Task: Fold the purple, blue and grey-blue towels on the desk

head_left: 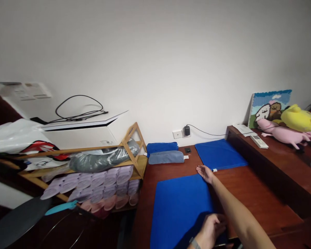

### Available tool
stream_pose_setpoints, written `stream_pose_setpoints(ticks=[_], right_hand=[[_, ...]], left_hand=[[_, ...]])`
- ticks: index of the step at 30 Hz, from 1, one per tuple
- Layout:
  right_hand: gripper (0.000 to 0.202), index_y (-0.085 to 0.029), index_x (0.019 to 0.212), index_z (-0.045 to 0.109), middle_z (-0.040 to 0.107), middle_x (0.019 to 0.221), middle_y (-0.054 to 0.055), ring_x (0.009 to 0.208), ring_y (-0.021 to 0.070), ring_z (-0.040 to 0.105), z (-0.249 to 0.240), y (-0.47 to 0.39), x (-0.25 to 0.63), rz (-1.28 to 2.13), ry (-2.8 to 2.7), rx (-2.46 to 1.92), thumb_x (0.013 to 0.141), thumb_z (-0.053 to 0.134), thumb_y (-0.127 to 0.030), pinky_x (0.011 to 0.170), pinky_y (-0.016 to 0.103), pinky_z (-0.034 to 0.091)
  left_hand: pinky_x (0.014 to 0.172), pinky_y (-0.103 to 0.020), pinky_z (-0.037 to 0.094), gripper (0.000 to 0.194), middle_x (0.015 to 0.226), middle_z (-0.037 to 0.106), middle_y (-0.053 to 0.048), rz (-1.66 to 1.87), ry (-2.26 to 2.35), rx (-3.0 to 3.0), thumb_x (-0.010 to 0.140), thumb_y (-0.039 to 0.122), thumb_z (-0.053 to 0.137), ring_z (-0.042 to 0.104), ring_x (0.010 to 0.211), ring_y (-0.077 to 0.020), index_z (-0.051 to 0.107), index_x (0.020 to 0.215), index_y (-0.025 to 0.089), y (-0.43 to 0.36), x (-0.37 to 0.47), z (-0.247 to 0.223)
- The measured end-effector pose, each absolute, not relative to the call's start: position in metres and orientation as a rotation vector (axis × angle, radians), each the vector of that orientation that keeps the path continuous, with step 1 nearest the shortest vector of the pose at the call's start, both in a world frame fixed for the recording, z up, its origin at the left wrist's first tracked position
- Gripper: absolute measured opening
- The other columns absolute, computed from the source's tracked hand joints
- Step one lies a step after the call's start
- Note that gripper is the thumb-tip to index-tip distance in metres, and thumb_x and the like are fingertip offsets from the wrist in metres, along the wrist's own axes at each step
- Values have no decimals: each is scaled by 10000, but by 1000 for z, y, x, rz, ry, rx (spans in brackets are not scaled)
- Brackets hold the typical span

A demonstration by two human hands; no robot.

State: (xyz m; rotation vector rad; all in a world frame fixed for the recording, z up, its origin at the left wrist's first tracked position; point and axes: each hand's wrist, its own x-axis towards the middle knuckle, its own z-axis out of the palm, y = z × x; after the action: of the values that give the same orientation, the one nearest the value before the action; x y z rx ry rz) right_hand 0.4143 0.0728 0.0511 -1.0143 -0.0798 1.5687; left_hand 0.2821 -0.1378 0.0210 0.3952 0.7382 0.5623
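Note:
A blue towel [181, 204] lies spread flat on the brown wooden desk [259, 193]. My left hand [211, 229], with a grey band at the wrist, is at the towel's near right edge. Its fingers are curled closed on the cloth there, though the fingertips are partly hidden. My right hand [206, 174] rests at the far right corner of the same towel, fingers stretched out and holding nothing. Just beyond it lies a second blue towel [220, 154], flat, with a small white tag. Folded blue [162, 147] and grey-blue [166, 157] towels sit against the wall.
Left of the desk stands a wooden rack [137, 162] with lilac and pink slippers [111, 176] and a white box [80, 135] on top. A charger [187, 130] trails a black cable to the raised right shelf, which bears a remote [259, 141] and plush toys [282, 133].

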Motion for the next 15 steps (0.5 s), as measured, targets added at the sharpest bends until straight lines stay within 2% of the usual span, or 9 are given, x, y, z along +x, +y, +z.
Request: stream_pose_setpoints(ticks=[3, 5, 7, 11, 15], right_hand=[[337, -142, 1310, 641, 806, 1131, 118, 973, 155, 788, 48, 42, 411, 1554, -118, -946, 991, 534, -151, 908, 250, 622], [346, -120, 1300, 660, 783, 1208, 161, 1090, 208, 769, 37, 9, 409, 1660, -174, -879, 966, 589, -178, 975, 319, 617], [364, -87, 1285, 673, 760, 1250, 211, 1126, 256, 759, 22, -23, 408, 1798, -204, -856, 945, 635, -209, 1005, 374, 611], [368, -37, 1267, 664, 759, 1208, 265, 1065, 280, 779, 9, -41, 408, 1818, -113, -931, 939, 640, -204, 971, 380, 623], [383, -91, 1340, 605, 798, 1134, 196, 881, 227, 810, 30, 4, 409, 1659, -42, -975, 964, 557, -142, 860, 361, 662]], left_hand=[[1103, -462, 424, 295, 1110, 751, -174, 601, 700, 441, 745, 266, 654, 697, 1050, -311, 796, 973, 145, -143, 278, 24], [1106, -452, 428, 341, 1180, 726, -207, 583, 687, 394, 775, 321, 673, 694, 1099, -320, 791, 1026, 122, -148, 275, 19], [1131, -441, 415, 364, 1264, 696, -226, 558, 704, 347, 779, 342, 697, 672, 1192, -332, 787, 1052, 118, -153, 276, 9], [1196, -437, 358, 392, 1366, 666, -216, 588, 724, 312, 777, 340, 706, 608, 1337, -331, 772, 1109, 145, -161, 282, -8], [1191, -476, 370, 302, 1210, 731, -197, 620, 685, 317, 750, 265, 713, 659, 1259, -328, 755, 1026, 148, -171, 284, -3]])
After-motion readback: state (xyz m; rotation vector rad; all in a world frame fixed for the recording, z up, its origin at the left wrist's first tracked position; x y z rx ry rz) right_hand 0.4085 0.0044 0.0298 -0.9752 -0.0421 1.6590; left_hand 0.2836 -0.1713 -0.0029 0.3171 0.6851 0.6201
